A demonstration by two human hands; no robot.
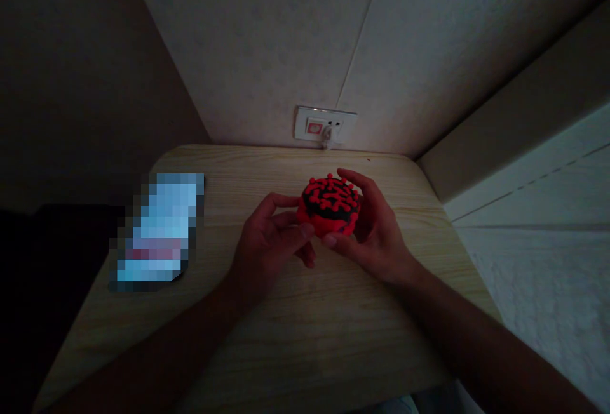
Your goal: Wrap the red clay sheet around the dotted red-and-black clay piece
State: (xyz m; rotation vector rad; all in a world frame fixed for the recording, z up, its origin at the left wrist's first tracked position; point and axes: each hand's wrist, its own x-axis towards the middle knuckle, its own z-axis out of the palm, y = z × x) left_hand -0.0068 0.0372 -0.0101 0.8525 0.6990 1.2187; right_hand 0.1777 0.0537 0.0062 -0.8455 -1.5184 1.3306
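Note:
A round red and black object (330,206), with raised red bumps over a dark top, is held above the middle of a light wooden table (295,331). My left hand (272,236) grips its left side, thumb and fingers closed against it. My right hand (372,227) cups its right side, fingers curled round the far edge and thumb under the front. Both forearms reach in from the bottom of the view.
A blurred-out flat item (159,233) lies on the table's left part. A white wall socket (324,125) with a plug in it sits on the wall just behind the table. Walls close in the back and right; the room is dim.

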